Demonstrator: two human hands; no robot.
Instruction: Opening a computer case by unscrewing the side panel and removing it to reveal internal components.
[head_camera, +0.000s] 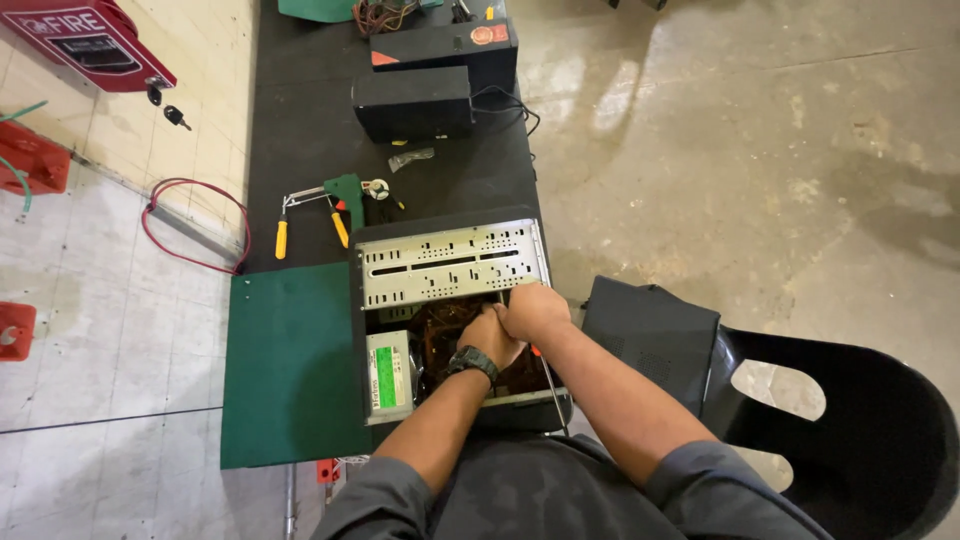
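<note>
Both hands are down inside the open computer case, pressed together over the middle of the cavity. Right hand is clenched, knuckles up, right at the lower edge of the perforated metal drive cage. A bit of orange shows under its wrist, possibly a tool handle, but I cannot tell what it grips. Left hand sits touching the right one, fingers curled downward into the case; whether it grasps anything is hidden. Dark wristwatch on the left wrist.

Case lies on its side with the open face up, directly under both hands, at the near end of the black table. Brown circuit board is visible beneath the hands. Power supply with a green label sits in the case's near left corner, just left of the left forearm.

Green mat is on the table left of the case, touching it. Beyond the case: a green tool and a yellow-handled tool, well apart from the hands. Further back, two black boxes with a cable. Black side panel leans on a black plastic chair right of the case. Red cable loops on the floor to the left.
</note>
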